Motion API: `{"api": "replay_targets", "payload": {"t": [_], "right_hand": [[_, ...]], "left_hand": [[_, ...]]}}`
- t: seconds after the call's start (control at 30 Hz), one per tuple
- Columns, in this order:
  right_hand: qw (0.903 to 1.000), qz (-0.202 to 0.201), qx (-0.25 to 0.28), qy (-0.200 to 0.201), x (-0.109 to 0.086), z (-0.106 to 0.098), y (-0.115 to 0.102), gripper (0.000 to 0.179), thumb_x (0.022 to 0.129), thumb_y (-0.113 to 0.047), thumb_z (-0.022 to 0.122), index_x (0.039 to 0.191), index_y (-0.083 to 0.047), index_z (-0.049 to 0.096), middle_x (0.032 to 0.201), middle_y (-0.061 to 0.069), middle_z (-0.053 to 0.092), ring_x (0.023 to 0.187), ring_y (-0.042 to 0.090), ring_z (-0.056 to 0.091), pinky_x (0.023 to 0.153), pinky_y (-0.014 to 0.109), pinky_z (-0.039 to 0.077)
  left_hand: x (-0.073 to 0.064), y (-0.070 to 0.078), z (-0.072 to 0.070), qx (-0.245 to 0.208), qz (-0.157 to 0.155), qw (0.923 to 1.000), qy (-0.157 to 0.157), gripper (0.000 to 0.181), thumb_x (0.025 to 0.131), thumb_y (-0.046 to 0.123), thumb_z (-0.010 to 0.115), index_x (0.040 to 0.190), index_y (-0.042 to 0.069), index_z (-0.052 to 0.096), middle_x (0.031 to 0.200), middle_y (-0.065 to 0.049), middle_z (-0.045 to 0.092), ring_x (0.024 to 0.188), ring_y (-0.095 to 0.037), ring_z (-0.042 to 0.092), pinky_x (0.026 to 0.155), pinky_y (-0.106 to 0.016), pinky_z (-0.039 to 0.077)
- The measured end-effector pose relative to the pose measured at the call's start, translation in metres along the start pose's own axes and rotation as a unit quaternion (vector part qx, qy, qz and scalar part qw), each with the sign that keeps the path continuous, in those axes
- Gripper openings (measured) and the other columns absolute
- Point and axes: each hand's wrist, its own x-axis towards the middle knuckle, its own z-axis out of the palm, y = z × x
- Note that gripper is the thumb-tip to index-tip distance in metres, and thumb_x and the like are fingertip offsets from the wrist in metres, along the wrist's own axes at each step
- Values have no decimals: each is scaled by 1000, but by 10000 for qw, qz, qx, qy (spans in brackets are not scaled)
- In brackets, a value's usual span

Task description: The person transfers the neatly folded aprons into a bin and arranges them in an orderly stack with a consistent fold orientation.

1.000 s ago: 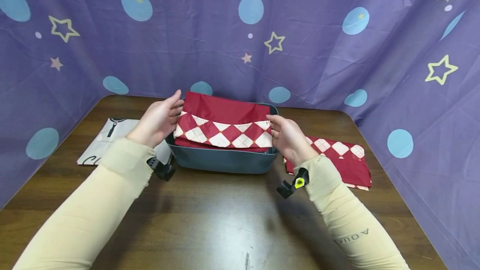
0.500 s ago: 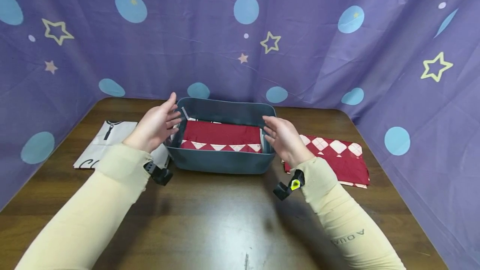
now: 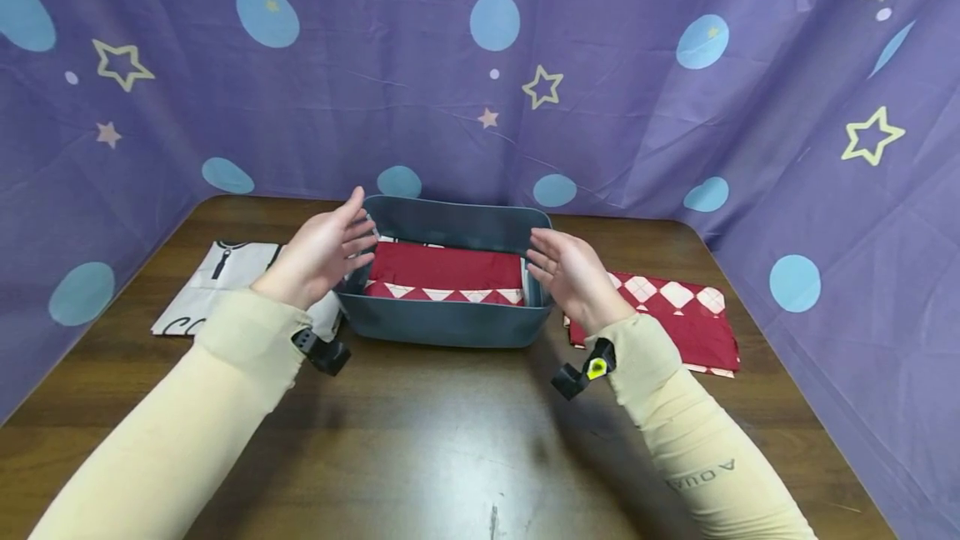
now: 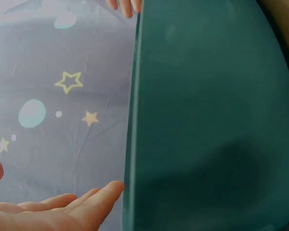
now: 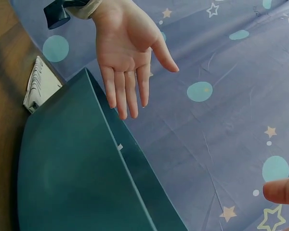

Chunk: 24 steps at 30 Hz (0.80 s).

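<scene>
A blue-grey plastic bin [image 3: 442,325] stands toward the back of the table. Inside it lies a folded red cloth [image 3: 446,267] with a band of white diamonds along its front. My left hand [image 3: 318,252] hovers over the bin's left end, fingers extended and palm facing inward, holding nothing. Opposite it, my right hand [image 3: 572,277] is held at the bin's right end, its fingers straight and apart from the cloth. The right wrist view shows the left palm with all fingers spread loosely.
Left of the bin lies a folded white cloth [image 3: 225,282] with black print, partly behind my left arm. Another folded red cloth [image 3: 686,327] with white diamonds lies to the right. A purple patterned curtain [image 3: 600,107] hangs behind the wooden table [image 3: 420,432].
The folded red cloth has dropped from between my hands into the bin. Both hands are now free of it, and the left has shifted slightly right since half a second ago.
</scene>
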Motion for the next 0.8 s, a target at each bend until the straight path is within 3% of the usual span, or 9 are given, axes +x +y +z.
{"api": "replay_targets", "payload": {"t": [0.33, 0.5, 0.57, 0.8], "right_hand": [[9997, -190, 108, -147, -5, -2, -10, 56, 105, -15, 39, 155, 0, 18, 162, 16, 26, 148, 33, 30, 122, 41, 26], [9992, -319, 113, -224, -9, -4, -16, 34, 106, -14, 37, 139, -3, 38, 161, 17, 29, 146, 34, 34, 121, 40, 28], [9990, -354, 69, -254, -11, -5, -18, 29, 106, -15, 37, 133, -5, 40, 160, 17, 31, 145, 34, 36, 121, 40, 29], [9980, -460, -264, -352, -20, -10, -24, 52, 107, -18, 38, 153, 0, 25, 158, 17, 35, 142, 34, 41, 119, 39, 33]], "left_hand": [[-9, 8, 13, -5, 215, 9997, -91, 87, 101, 53, 42, 159, 5, -1, 167, -11, 7, 153, -31, 16, 125, -41, 18], [-11, 11, 18, -75, 297, 9995, -107, 85, 101, 51, 43, 159, 5, 1, 167, -11, 9, 153, -31, 17, 124, -40, 19], [-12, 12, 20, -71, 334, 9994, -102, 85, 101, 51, 44, 159, 5, 1, 167, -11, 11, 153, -31, 19, 124, -40, 20], [-17, 14, 25, -236, 515, 9984, -46, 85, 100, 50, 47, 159, 6, 5, 166, -11, 16, 151, -30, 25, 123, -41, 24]]}}
